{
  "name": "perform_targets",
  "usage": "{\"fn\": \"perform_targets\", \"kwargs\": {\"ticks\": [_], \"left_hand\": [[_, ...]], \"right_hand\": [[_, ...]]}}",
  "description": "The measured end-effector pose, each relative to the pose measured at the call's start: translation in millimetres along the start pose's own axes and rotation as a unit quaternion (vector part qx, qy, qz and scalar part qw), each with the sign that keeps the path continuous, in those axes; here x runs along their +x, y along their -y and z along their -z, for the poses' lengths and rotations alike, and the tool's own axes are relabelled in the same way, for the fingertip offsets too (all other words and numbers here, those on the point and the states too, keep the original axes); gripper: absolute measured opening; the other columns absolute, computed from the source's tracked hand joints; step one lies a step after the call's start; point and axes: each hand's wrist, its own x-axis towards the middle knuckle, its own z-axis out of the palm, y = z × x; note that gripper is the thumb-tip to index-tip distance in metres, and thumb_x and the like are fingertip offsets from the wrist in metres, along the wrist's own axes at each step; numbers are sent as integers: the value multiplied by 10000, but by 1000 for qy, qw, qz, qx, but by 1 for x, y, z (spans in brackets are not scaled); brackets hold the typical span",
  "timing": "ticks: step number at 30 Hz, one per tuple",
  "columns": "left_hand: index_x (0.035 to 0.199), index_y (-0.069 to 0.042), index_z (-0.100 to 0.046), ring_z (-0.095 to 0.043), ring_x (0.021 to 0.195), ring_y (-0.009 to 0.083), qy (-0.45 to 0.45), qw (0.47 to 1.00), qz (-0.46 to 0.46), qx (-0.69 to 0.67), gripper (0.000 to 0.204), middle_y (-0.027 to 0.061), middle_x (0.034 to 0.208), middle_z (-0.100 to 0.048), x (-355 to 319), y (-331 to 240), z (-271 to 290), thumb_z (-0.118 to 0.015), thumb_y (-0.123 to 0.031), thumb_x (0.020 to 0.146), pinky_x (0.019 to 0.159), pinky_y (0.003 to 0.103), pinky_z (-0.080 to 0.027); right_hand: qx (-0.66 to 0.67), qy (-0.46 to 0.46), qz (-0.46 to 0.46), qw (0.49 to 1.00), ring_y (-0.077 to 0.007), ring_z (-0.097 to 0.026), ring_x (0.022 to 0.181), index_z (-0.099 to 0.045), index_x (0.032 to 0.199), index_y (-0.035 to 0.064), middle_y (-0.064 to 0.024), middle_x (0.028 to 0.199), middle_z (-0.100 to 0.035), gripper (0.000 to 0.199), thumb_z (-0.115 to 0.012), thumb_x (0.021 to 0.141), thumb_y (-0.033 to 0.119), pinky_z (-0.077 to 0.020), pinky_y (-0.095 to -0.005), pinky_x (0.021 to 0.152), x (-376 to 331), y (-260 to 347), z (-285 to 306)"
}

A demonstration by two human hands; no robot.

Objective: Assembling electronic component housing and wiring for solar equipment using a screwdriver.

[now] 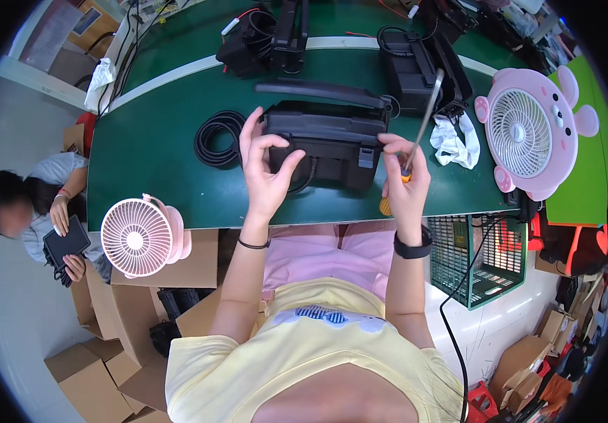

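Note:
A black plastic case [329, 137] with a long handle bar along its far side sits on the green worktable. My left hand [265, 166] is curled round its left end, thumb and fingers at the front corner. In my right hand [408, 180] is a screwdriver [427, 116]: its yellow handle lies in the palm and the shaft points up and away from me. The fingertips of that hand are at the case's right end, near a latch [366, 158]. Below the case a short black cable loops close to my left hand.
Left of the case lies a coiled black hose [209, 144]. More black cases [410, 74] stand farther back. A pink fan [135, 236] is at the front left edge, a larger animal-shaped fan [523, 134] at right, beside white cloth [457, 143]. Another person [57, 190] sits at left.

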Motion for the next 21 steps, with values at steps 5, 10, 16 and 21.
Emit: {"fn": "perform_targets", "kwargs": {"ticks": [5, 10, 16, 21], "left_hand": [[939, -84, -610, -431, 1374, 325, -23, 999, 7, -32, 295, 153, 1507, -357, -9, -3, -8, -817, 22, 757, 1188, 475, -309], [934, -84, -622, -417, 1386, 343, -58, 998, 17, -18, 289, 147, 1506, -359, -12, -14, -20, -817, 34, 756, 1193, 482, -303], [939, -83, -624, -396, 1400, 347, -58, 998, 22, -14, 292, 143, 1510, -353, -13, -15, -20, -818, 34, 755, 1195, 481, -301], [948, -82, -603, -391, 1404, 340, -60, 998, 26, -9, 310, 164, 1502, -368, -13, -16, -20, -825, 18, 756, 1192, 484, -302]], "right_hand": [[-178, -55, 48, 981, -132, -517, 662, -705, 961, 51, -57, 953, -588, 115, -632, 895, -10, -437, -259, 633, -22, -3, 0], [-152, -32, -5, 988, -149, -520, 685, -700, 1043, 56, -57, 976, -611, 165, -633, 900, 10, -447, -268, 650, -24, -3, 0], [-137, -5, -46, 989, -93, -518, 638, -688, 1076, 46, -45, 975, -615, 218, -588, 890, -10, -435, -254, 599, -15, -4, 8], [-9, 103, -131, 986, -25, -491, 604, -715, 1095, 58, -2, 964, -596, 229, -597, 908, 1, -389, -187, 512, -11, 11, 20]]}}
